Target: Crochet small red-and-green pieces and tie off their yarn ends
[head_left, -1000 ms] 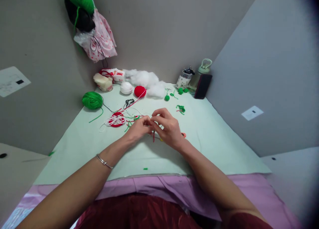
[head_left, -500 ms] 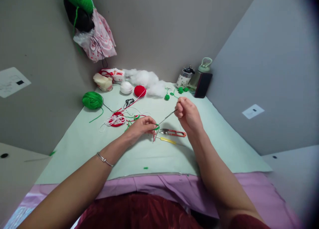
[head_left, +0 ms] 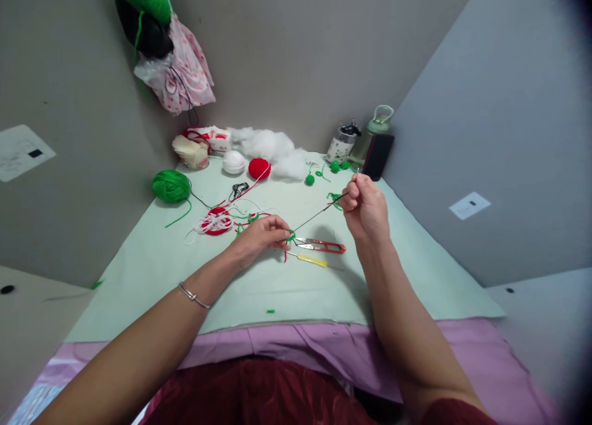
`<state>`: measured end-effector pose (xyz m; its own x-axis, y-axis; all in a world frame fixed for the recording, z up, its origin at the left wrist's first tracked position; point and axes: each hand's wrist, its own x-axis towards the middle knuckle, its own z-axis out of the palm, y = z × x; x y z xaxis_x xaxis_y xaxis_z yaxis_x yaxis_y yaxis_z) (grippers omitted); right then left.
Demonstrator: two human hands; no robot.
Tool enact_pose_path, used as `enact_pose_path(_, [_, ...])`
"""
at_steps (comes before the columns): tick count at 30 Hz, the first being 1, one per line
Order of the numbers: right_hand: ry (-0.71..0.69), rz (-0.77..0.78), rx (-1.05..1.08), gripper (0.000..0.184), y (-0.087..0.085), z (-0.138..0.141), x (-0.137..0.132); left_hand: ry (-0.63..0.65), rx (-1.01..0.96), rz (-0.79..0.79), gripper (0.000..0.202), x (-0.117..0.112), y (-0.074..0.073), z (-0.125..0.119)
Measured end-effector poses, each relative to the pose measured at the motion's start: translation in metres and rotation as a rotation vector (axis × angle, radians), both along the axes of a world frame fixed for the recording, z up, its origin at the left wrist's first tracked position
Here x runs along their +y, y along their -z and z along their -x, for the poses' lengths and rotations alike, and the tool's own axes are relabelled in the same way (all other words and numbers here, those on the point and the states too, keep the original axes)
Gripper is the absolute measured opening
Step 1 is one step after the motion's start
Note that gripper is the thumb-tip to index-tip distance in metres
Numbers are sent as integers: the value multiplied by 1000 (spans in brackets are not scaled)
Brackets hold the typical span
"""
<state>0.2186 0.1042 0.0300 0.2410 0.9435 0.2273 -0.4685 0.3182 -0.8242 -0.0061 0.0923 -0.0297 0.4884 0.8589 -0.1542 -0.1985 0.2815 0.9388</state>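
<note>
My left hand [head_left: 263, 237] pinches a small green crocheted piece [head_left: 290, 234] with pale edging between thumb and fingers. From that piece a taut black yarn [head_left: 319, 213] slants up to my right hand [head_left: 367, 206], closed around its other end. A thin pale tip sticks out above the right fingers, too small to name. Just right of the left fingertips lie orange-handled thread snips [head_left: 324, 245]. Nearer to me is a crochet hook with a yellow handle [head_left: 312, 261]. Beyond the right hand's fingers sits a green crocheted bit [head_left: 335, 200], partly covered.
Around the left side are a green yarn ball [head_left: 171, 186], white yarn wound on red [head_left: 217, 222] and a black yarn bundle [head_left: 239, 191]. Farther back stand white stuffing [head_left: 268, 146], a red ball [head_left: 259, 169], a white ball [head_left: 234, 163], a bottle [head_left: 380, 126] and a phone [head_left: 378, 157].
My right hand has moved up and to the right, drawing out a longer stretch of black yarn. The green bit behind it has come into sight. My left hand stays put.
</note>
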Motion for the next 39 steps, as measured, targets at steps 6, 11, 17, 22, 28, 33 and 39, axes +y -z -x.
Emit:
enact_pose_path(6, [58,-9,20,26,-4,-3,0,2,19,6,17,0,0,0])
enact_pose_path(11, [116,9,-3,25,-7,-4,-1,5,27,3,17,0,2,0])
enact_pose_path(17, [145,-15,-75,30,-6,-7,0,9,23,-16,17,1,4,1])
enact_pose_path(22, [153,-41,-78,30,-6,-9,0,6,10,-9,17,1,3,1])
enact_pose_path(28, [-16,-20,-275,14,-4,6,-9,-133,-74,7,26,1,-4,4])
enact_pose_path(33, [-17,-148,-879,6,10,36,-25,-261,-140,-9,31,5,-7,8])
enact_pose_path(39, [-8,-255,-1351,13,25,51,-34,-294,-136,-34,32,5,-7,8])
